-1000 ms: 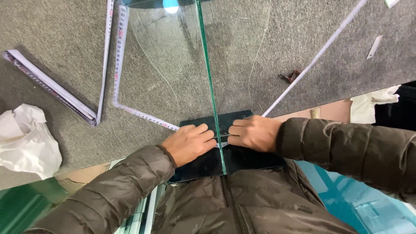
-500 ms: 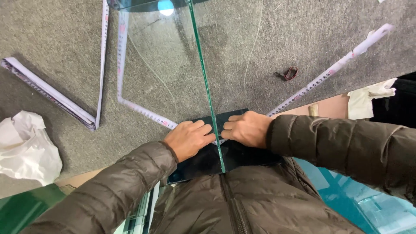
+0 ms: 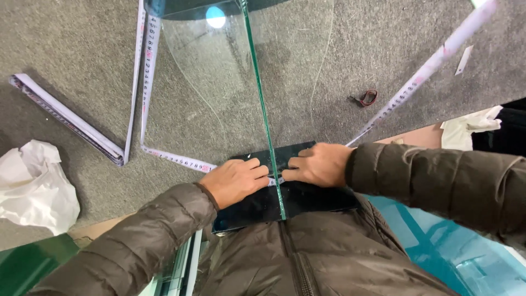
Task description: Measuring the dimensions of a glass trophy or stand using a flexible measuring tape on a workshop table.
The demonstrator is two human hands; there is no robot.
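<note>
The fingers (image 3: 256, 171) of the left hand (image 3: 236, 181) lie flat and close together, pressed palm-down on a sheet of clear glass (image 3: 230, 93), their tips just short of a green line (image 3: 264, 118) that runs straight away from the body down the middle of the glass. The right hand (image 3: 320, 163) mirrors it from the other side, fingers together and flat on the glass, tips pointing toward the line; neither hand is closed around anything, and the 2 sets of fingertips sit near each other with the line between them. Under both hands, through the glass, a dark rectangular pad or panel (image 3: 307, 197) shows, though whether it lies on the table or is only a reflection is hard to tell from here. The line may be a snapped cut or the edge of a second pane; the view does not settle it. A white measuring tape (image 3: 147, 82) runs along the glass's left side and bends under the left hand, and another strip of tape (image 3: 422, 74) slants away to the right. All of it rests on a grey felt-covered table (image 3: 71, 49). A folded rule (image 3: 66, 118) and crumpled white paper (image 3: 33, 186) lie to the left, a small red and dark loop (image 3: 367, 98) to the right. Both arms wear brown padded sleeves (image 3: 142, 241).
</note>
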